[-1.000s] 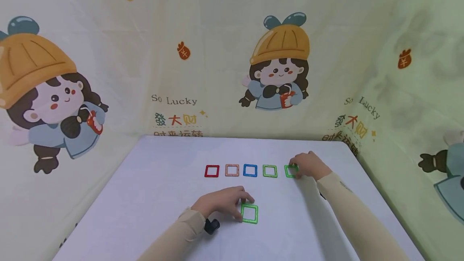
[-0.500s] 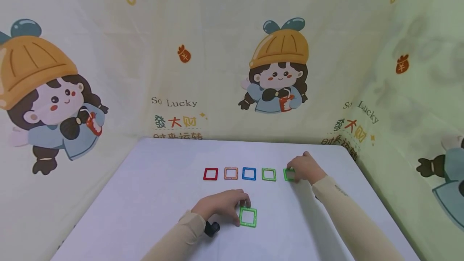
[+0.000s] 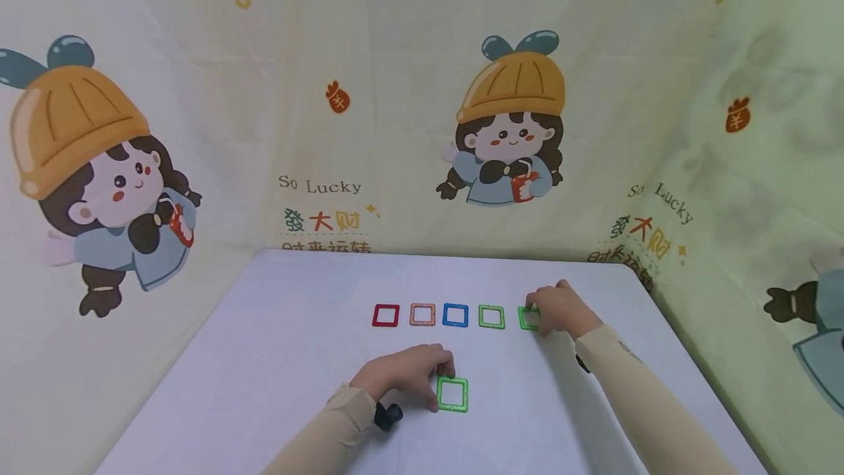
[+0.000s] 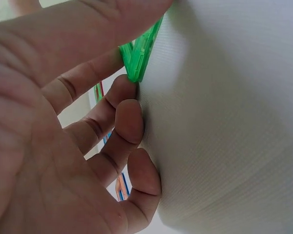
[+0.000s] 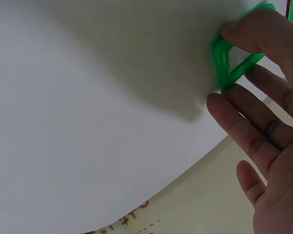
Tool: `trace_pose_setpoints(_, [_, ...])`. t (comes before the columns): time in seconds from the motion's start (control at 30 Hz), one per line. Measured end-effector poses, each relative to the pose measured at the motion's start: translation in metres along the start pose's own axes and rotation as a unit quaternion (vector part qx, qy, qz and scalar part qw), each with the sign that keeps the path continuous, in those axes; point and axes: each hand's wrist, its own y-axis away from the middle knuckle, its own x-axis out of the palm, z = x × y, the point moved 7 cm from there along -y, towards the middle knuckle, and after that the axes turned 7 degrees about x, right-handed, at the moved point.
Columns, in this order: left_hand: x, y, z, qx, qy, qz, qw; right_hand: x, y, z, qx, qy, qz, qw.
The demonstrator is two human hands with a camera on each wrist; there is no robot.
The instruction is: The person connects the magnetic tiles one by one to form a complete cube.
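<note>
My left hand (image 3: 404,372) pinches a green square frame (image 3: 453,410) by its left side, thumb at the near corner and fingers at the far one. In the left wrist view this green frame (image 4: 140,56) shows between thumb and index finger, the other fingertips resting on the white surface. Farther right, my right hand (image 3: 563,308) grips another green square frame (image 3: 521,318) at the row's right end, hiding part of it. From the right wrist, its green border (image 5: 221,63) appears between thumb and fingers, the little finger apart.
Left of the right hand run a red frame (image 3: 375,316), an orange frame (image 3: 423,324), a blue frame (image 3: 456,325) and a light green frame (image 3: 491,327), spaced apart in a row. They lie on a white table (image 3: 297,343); printed cloth walls (image 3: 395,130) stand behind and beside it.
The left hand's fingers have curled in slightly at the far corner of its green frame. Both hands stay with their frames; the whole view shifts a little.
</note>
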Motion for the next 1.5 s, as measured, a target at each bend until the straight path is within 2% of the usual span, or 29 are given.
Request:
trace_pose_setpoints(0.27, [0.0,-0.003,0.002,-0.01,-0.005,0.005,0.9999,0.0,0.003,0.004,-0.007,-0.004,-0.006,1.0])
trace_pose_setpoints(0.47, [0.0,-0.007,-0.002,-0.016,-0.015,0.013,0.9997,0.007,0.003,-0.009,-0.001,-0.037,-0.036,0.999])
trace_pose_setpoints(0.63, [0.0,-0.006,-0.001,-0.019,-0.02,0.014,0.9995,0.005,0.008,-0.011,-0.036,-0.08,-0.069,0.994])
trace_pose_setpoints(0.8, [0.001,-0.004,0.0,-0.022,-0.023,0.015,0.9994,0.001,0.015,-0.017,-0.051,-0.137,-0.099,0.984])
trace_pose_setpoints(0.93, [-0.001,-0.003,-0.004,-0.028,-0.021,0.017,0.9993,0.002,0.022,-0.022,-0.037,-0.203,-0.103,0.973])
trace_pose_setpoints(1.07, [-0.002,-0.002,-0.012,-0.025,-0.065,0.015,0.9974,0.008,0.035,-0.022,-0.017,-0.245,-0.1,0.964])
trace_pose_setpoints(1.2, [-0.003,-0.003,-0.018,-0.019,-0.108,0.01,0.9939,0.012,0.049,-0.013,-0.029,-0.259,-0.117,0.958])
trace_pose_setpoints(1.4, [-0.003,0.002,-0.017,-0.027,-0.116,0.012,0.9928,0.012,0.062,0.009,-0.073,-0.28,-0.13,0.948])
trace_pose_setpoints(1.5, [-0.005,0.003,-0.02,-0.028,-0.132,0.009,0.9909,0.01,0.068,0.015,-0.074,-0.301,-0.118,0.943])
